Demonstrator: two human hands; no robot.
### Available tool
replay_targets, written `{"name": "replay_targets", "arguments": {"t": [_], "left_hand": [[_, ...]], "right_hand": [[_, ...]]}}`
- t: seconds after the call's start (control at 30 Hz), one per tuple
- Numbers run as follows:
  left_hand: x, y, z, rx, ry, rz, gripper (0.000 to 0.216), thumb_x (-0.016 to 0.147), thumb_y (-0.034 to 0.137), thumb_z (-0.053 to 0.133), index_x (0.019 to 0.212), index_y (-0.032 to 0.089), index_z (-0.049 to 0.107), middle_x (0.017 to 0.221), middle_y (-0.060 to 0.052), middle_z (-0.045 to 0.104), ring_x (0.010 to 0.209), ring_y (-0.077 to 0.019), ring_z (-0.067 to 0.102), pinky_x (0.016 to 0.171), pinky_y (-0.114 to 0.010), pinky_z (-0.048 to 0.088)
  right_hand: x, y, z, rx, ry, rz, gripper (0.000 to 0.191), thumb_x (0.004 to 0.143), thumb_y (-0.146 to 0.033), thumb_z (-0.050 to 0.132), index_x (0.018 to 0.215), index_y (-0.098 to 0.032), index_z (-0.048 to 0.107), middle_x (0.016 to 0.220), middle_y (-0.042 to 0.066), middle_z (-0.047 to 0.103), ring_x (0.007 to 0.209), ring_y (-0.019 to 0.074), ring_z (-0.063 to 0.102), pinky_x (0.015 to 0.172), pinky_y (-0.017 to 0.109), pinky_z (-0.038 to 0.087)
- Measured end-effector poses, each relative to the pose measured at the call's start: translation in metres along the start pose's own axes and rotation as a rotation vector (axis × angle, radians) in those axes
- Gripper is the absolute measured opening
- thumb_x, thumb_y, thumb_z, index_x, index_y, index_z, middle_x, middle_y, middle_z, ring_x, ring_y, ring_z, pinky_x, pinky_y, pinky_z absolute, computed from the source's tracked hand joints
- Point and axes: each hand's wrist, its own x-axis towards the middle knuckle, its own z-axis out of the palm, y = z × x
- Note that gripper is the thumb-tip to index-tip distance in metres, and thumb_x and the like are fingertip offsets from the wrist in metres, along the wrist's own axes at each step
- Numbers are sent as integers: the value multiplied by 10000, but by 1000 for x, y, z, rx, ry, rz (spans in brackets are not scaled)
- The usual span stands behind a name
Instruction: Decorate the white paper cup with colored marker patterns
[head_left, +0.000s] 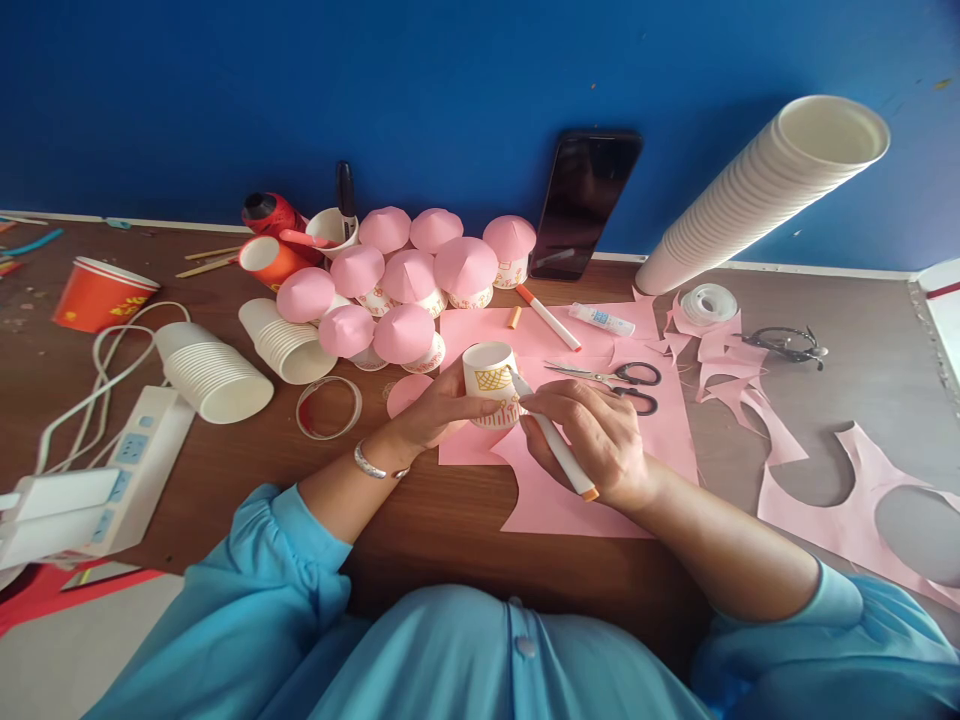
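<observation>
A white paper cup [489, 358] is held in my left hand [441, 405], its fingers wrapped around the lower left side. On the cup's wall are a yellow cross-hatched window shape and red marks lower down. My right hand [592, 430] grips a white marker pen [564, 458] with an orange end, its tip at the cup's right side. Just right of the cup lie scissors [600, 375] with black handles. Pink paper [570, 500] is spread beneath both hands. Behind it rest a second marker [550, 318], a small orange cap [514, 317] and a glue tube [601, 319].
Several cups with pink cone roofs [409, 275] stand at the back left. Stacked white cups [214, 375] lie on the left near a power strip [142, 460]. A tall cup stack [765, 195] and a phone [586, 205] lean on the blue wall. Pink scraps [817, 500] lie right.
</observation>
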Motion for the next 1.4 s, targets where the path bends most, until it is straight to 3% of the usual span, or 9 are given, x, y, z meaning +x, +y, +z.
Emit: {"name": "replay_targets", "arguments": {"t": [0.3,0.87,1.4], "left_hand": [[0,1,1,1,10,-10,477,748,279,882,1156,177,657,1067,-84,741,1004,-242,692,895,-379,526],[1,1,1,10,15,10,493,734,300,880,1154,179,651,1058,-78,725,1004,-253,681,923,-409,512],[1,2,2,-4,18,14,478,737,294,881,1144,181,657,1063,-79,724,1012,-250,676,895,-393,514]], "right_hand": [[-1,-3,0,30,-25,-13,265,902,-65,639,1150,-142,585,828,53,704,681,177,694,562,282,550],[-5,-7,0,54,-70,-8,271,922,-89,612,1179,-165,574,837,46,715,686,176,695,592,282,576],[-3,-6,-1,48,-21,-16,214,908,-65,650,1097,-145,589,810,49,708,677,166,693,588,281,578]]}}
